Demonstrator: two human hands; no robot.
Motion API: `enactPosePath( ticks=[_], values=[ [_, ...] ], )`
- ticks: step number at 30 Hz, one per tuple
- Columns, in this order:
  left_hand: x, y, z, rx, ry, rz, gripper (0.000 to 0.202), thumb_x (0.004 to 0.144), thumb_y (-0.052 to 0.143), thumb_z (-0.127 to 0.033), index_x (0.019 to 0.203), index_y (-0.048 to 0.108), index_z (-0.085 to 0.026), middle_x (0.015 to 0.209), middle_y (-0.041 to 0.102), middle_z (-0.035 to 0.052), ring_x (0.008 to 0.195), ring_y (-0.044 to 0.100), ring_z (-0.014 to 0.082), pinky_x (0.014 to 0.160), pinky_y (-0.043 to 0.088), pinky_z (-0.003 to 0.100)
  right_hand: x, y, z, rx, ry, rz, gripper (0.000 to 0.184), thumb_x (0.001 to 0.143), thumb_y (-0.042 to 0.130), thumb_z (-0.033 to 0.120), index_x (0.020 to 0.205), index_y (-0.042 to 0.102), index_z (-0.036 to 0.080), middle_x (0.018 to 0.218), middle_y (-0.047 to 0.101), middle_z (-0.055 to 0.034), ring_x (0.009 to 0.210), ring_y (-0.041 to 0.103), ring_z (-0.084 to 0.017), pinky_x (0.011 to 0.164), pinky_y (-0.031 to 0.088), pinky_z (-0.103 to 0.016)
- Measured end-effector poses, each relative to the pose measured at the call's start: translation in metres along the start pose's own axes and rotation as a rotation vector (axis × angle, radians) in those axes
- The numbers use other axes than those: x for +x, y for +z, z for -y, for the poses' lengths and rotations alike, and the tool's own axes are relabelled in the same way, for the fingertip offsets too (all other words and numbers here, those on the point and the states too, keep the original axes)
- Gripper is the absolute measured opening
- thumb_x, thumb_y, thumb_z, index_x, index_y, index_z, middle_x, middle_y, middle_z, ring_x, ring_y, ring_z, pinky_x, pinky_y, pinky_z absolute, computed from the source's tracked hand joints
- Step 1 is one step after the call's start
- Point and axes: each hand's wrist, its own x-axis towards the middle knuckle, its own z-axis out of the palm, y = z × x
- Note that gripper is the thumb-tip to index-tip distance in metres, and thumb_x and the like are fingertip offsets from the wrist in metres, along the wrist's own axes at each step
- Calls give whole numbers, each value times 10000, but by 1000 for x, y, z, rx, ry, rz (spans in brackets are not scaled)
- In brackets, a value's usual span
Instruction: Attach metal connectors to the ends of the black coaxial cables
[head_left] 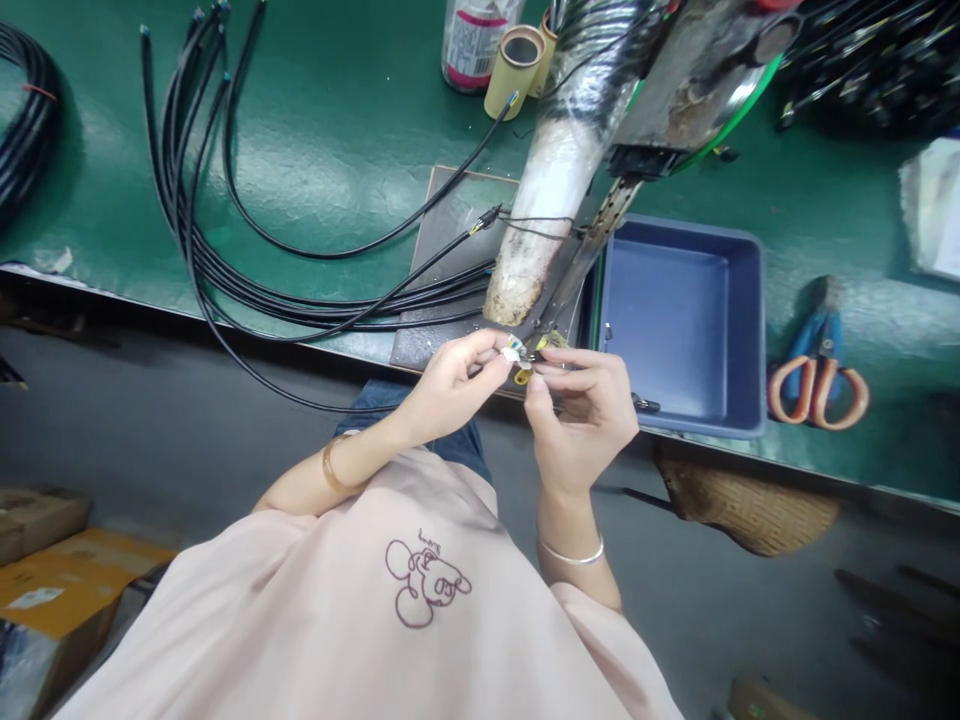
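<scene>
Below the mouth of a white duct, my left hand (pixel 461 388) pinches the end of a black cable (pixel 345 410). Thin coloured wires (pixel 514 344) and a small white piece show at its fingertips. The cable passes behind my left forearm toward the bundle on the left. My right hand (pixel 581 415) meets the left one at these wires, thumb and fingers pressed together. What it pinches is small and mostly hidden by the fingers. A yellow ring-shaped piece (pixel 523 376) shows just under the fingertips.
A foil-wrapped duct (pixel 544 190) and a metal machine arm (pixel 600 225) reach down over a grey board (pixel 442 215). To the right stand a blue tray (pixel 675 320) and orange-handled pliers (pixel 821 385). Several black cables (pixel 180 180) curve across the green bench; cardboard tubes (pixel 514 75) stand behind.
</scene>
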Motion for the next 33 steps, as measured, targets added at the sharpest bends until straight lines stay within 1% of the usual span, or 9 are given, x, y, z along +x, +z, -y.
enactPosePath(
  ticks=[8,14,20,23,26,28,29,31,33],
  values=[
    [-1,-1,-6,6,-18,-5,255,885,581,-408,857,587,-155,634,389,-46,588,334,84,553,294,219,2,0,3,-92,2,-6,126,829,725,136,766,659,223,895,712,-7,849,705,-175,742,610,-343],
    [-1,-1,-7,-36,-35,7,260,874,604,-415,860,585,-156,639,400,-49,579,337,82,550,294,218,0,-1,7,-90,-49,-8,155,834,700,124,770,602,224,922,720,-11,850,706,-164,726,611,-314],
    [-2,-3,-5,-49,-65,32,236,855,602,-366,765,536,-158,624,390,-51,580,335,73,552,293,207,-2,-5,6,-230,-213,35,167,829,688,95,808,592,231,931,747,-17,845,726,-163,735,621,-316],
    [-3,-4,-6,-52,-89,42,219,837,604,-355,768,546,-156,615,379,-55,572,331,69,547,283,205,-3,-6,3,-269,-257,39,162,831,694,101,812,602,233,933,759,-25,831,737,-166,713,627,-312],
    [-4,-4,-9,-85,-95,47,223,814,632,-356,771,555,-151,609,415,-55,557,349,61,542,293,201,-5,-6,2,-262,-283,8,159,826,711,97,837,630,233,913,771,-22,812,746,-164,713,637,-307],
    [-6,-4,-12,-114,-92,51,241,802,655,-361,748,553,-150,582,433,-59,526,352,52,523,291,199,-6,-5,3,-198,-234,-41,153,822,724,97,843,645,226,898,777,-20,803,754,-160,701,642,-289],
    [-7,-3,-13,-120,-87,48,251,803,658,-363,726,551,-149,570,439,-59,514,351,49,514,290,198,-7,-5,4,-154,-173,-61,142,823,730,105,834,648,220,890,780,-20,793,759,-159,676,641,-274],
    [-9,-3,-15,-109,-61,35,261,806,646,-353,678,553,-146,559,459,-49,512,362,49,509,300,196,-7,-5,8,-59,7,-60,122,833,735,139,795,640,205,880,786,-25,749,764,-156,610,633,-245],
    [-11,-4,-16,-80,-24,22,237,797,629,-316,649,578,-138,570,499,-30,537,392,58,526,333,195,-7,-6,11,13,168,-8,137,844,734,174,760,627,195,867,790,-29,694,762,-153,573,630,-234]
  ],
)
